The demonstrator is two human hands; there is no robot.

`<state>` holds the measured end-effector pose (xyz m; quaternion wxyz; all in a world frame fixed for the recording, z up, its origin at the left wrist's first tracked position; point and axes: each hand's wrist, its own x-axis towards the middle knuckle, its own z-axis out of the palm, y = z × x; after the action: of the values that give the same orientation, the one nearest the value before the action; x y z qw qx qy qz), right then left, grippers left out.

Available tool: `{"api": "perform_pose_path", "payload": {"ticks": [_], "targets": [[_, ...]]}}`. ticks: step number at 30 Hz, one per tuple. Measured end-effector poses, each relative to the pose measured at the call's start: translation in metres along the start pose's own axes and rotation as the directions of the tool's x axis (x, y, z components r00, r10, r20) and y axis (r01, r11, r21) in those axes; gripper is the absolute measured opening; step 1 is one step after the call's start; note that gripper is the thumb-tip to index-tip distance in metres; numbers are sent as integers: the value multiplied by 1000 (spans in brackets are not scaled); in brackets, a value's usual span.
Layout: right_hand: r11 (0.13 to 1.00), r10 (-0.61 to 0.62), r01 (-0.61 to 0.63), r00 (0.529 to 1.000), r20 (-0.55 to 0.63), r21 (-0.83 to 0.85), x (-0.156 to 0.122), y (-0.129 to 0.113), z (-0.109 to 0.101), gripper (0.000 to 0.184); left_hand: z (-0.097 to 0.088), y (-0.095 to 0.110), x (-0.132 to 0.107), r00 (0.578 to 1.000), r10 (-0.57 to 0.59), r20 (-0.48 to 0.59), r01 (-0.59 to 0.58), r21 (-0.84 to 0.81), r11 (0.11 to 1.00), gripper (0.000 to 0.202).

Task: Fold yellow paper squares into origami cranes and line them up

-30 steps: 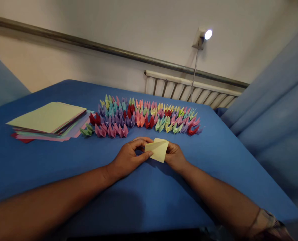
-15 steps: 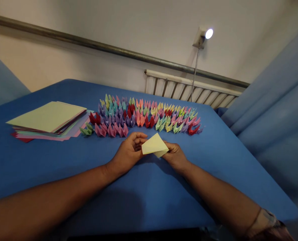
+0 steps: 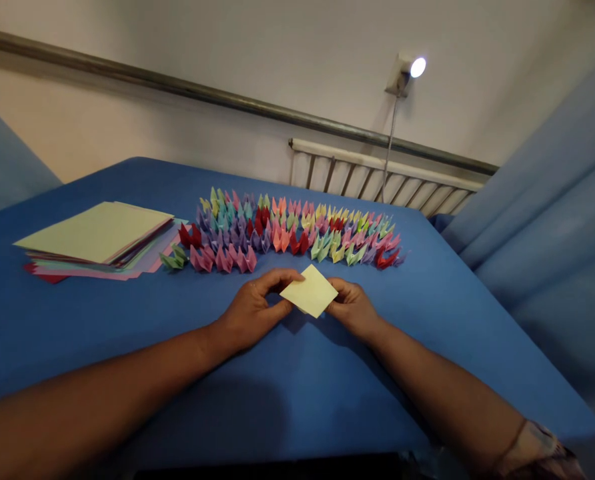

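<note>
A pale yellow folded paper (image 3: 309,291), diamond-shaped, is held up between my two hands above the blue table (image 3: 297,400). My left hand (image 3: 257,303) grips its left corner, index finger on the upper edge and thumb below. At the right corner, my right hand (image 3: 351,307) pinches the paper, its fingers partly behind the sheet. Just beyond my hands stand rows of folded paper cranes (image 3: 281,238) in pink, red, purple, green, yellow and blue.
On the left lies a stack of coloured paper sheets (image 3: 97,233), a pale yellow one on top. Behind the table are a metal rail (image 3: 227,100), a white radiator (image 3: 357,167) and a lit plug-in lamp (image 3: 417,67) with a cable. A blue curtain (image 3: 552,200) hangs at right.
The yellow paper has flattened from a partly raised fold into a neat diamond. My left hand's fingers have closed onto its left side; my right hand has barely moved.
</note>
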<state>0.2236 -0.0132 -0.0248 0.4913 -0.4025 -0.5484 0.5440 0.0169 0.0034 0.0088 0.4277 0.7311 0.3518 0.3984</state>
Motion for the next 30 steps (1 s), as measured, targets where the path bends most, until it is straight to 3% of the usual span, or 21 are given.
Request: {"api": "perform_pose_path", "payload": {"ticks": [5, 10, 22, 25, 30], "targets": [[1000, 9, -9, 999, -45, 2, 1, 1, 6, 29, -1, 2, 1, 999, 3, 51, -6, 58, 998, 13], [998, 29, -29, 1000, -8, 58, -3, -3, 11, 38, 1, 0, 3, 982, -187, 18, 187, -36, 982, 24], [998, 58, -58, 993, -101, 2, -2, 1, 17, 36, 5, -5, 8, 942, -333, -34, 310, -291, 905, 44], [999, 44, -45, 992, -114, -4, -2, 2, 18, 35, 6, -7, 9, 930, -367, 5, 355, -266, 896, 36], [996, 78, -79, 997, -25, -46, -1, 7, 15, 32, 3, -12, 13, 949, -313, -41, 304, -150, 941, 28]]}}
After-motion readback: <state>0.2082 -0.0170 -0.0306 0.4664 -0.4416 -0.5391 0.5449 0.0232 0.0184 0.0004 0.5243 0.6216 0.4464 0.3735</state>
